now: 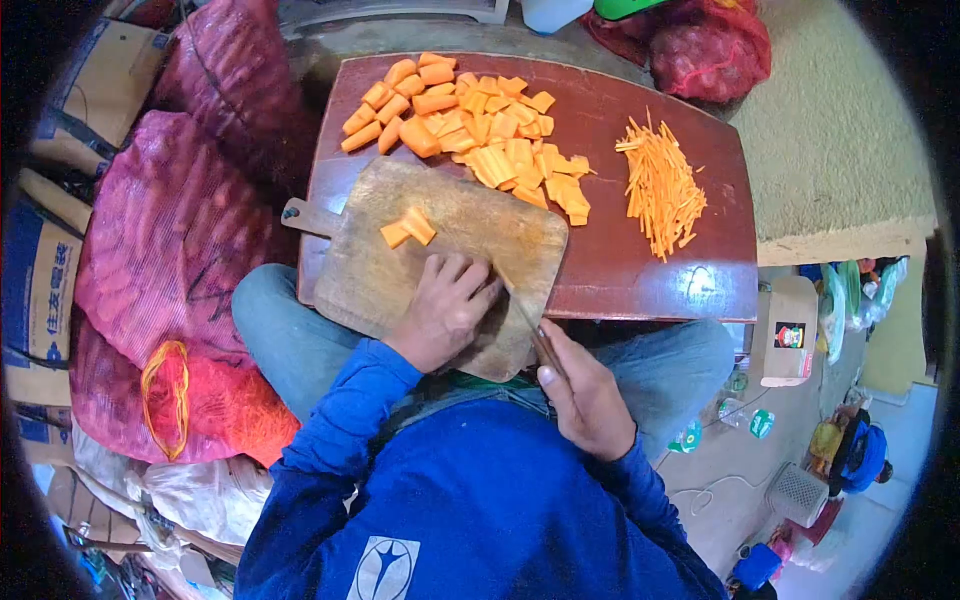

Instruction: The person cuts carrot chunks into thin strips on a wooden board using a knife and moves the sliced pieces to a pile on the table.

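Observation:
A wooden cutting board (375, 270) lies at the near edge of the table, reaching over my lap. On it my left hand (445, 312) presses down with curled fingers; whatever is under the fingertips is hidden. My right hand (587, 395) grips a knife (543, 345) by its handle, the blade angled beside my left fingers. Two or so cut carrot pieces (409, 228) sit on the board beyond my left hand. Behind the board, chunks of carrot (420, 135) and flat carrot slices (515, 150) form a heap. Thin carrot strips (663, 190) are piled at the right.
The low red-brown table (600, 270) stands before my crossed legs. Pink mesh sacks (165, 230) crowd the left, with cardboard boxes (45, 270) behind. Another red net bag (710, 50) rests beyond the table. On the right floor are a box (790, 345) and plastic bottles (735, 410).

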Demonstrator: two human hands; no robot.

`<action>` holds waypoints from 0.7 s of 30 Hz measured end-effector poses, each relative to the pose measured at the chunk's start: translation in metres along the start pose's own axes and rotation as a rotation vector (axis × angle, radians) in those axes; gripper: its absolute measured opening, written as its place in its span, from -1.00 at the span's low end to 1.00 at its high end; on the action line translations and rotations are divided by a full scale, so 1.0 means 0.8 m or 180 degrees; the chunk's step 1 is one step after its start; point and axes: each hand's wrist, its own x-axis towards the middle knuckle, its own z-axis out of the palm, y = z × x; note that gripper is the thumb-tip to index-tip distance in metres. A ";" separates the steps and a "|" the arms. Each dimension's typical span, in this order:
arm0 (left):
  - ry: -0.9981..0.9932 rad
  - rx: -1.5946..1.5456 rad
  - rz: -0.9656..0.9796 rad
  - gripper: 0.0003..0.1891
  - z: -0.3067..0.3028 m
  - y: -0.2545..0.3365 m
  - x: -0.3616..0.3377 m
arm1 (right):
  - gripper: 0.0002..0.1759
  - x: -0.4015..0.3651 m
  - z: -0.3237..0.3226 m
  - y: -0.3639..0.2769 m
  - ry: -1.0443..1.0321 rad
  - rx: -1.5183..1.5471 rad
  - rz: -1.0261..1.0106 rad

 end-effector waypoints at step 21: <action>0.0236 -0.0294 -0.0280 -0.61 0.009 0.011 -0.001 | -0.39 0.025 -0.014 -0.030 -0.0636 -0.0183 0.0510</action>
